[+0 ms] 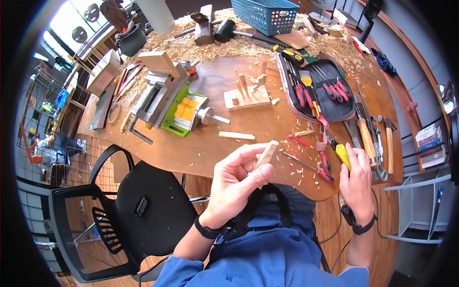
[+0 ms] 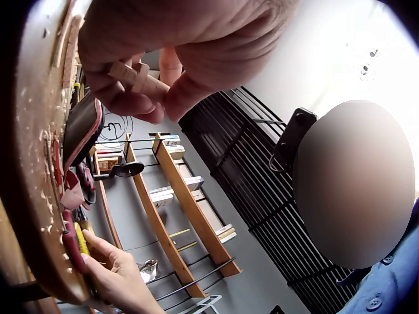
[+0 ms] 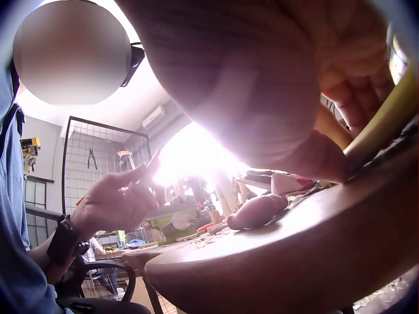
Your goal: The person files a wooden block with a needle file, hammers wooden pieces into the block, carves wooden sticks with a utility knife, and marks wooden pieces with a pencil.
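Observation:
In the head view my left hand [image 1: 234,184] pinches a small, pale carved stick of wood [image 1: 267,154] between thumb and fingers, held upright in front of the table edge. The left wrist view shows the wood [image 2: 139,78] close up, with a crosswise piece or notch on it. At the right side of the table my right hand [image 1: 357,179] grips a tool with a yellow handle [image 1: 342,157], its fingers on one side and the thumb on the other. My palm covers part of this handle, so I cannot tell the tool's exact kind.
A metal vise [image 1: 160,103] stands left on the table [image 1: 201,153]. Behind the hands sit a wooden block with upright carved pieces [image 1: 247,98], a wood strip [image 1: 236,136] and an open tool case [image 1: 330,107]. A hammer [image 1: 390,143] lies right; a chair [image 1: 158,205] stands front left.

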A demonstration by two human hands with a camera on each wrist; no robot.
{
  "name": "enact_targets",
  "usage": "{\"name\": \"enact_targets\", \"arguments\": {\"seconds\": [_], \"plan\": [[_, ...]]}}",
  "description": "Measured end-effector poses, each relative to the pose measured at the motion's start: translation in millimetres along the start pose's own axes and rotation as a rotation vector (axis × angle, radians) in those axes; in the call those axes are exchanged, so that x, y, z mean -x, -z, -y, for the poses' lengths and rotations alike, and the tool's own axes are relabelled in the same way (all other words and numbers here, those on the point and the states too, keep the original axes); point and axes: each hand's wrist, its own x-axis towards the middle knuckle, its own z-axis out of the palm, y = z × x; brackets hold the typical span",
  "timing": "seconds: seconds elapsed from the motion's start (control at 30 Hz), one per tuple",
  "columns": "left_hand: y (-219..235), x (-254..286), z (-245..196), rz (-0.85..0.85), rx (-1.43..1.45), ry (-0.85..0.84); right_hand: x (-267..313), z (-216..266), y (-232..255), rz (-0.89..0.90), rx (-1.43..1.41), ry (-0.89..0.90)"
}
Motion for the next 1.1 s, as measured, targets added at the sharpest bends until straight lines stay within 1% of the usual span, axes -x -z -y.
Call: {"name": "enact_targets", "arguments": {"seconds": [0.1, 0.17, 0.23, 0.43, 0.5, 0.7, 0.87, 0.97, 1.03, 1.1], "plan": [[-1.2, -0.2, 1.3, 0.017, 0.005, -0.005, -1.6, 0.2, 2.3, -0.002, -0.019, -0.004], [-1.1, -0.6, 1.3, 0.041, 0.083, 0.008, 1.1, -0.5, 1.7, 0.004, -0.024, 0.0], [-2.5, -0.2, 0.6, 0.047, 0.068, 0.001, 1.1, -1.5, 0.9, 0.004, -0.029, -0.005], [-2.5, -1.6, -2.2, 0.077, 0.077, 0.039, 1.3, -1.8, -1.4, -0.007, -0.026, -0.007], [-4.2, -1.6, -4.0, 0.084, 0.149, 0.08, 1.2, -1.6, -1.4, -0.008, -0.022, -0.007], [-0.4, -3.1, -1.5, 0.134, 0.217, 0.093, 0.9, 0.1, -2.6, -0.016, -0.011, -0.001], [0.0, -3.9, -2.2, 0.138, 0.224, 0.112, 2.1, -0.2, -2.2, -0.021, 0.002, 0.007], [0.5, -4.7, -1.8, 0.132, 0.234, 0.124, 7.7, 2.6, 5.4, 0.0, 0.023, -0.023], [3.0, -6.5, -0.3, 0.126, 0.238, 0.121, 13.5, 8.4, 21.4, -0.028, 0.117, -0.03], [5.9, -8.5, 2.3, 0.15, 0.286, 0.11, 21.1, 13.6, 38.7, -0.011, 0.122, -0.113]]}}
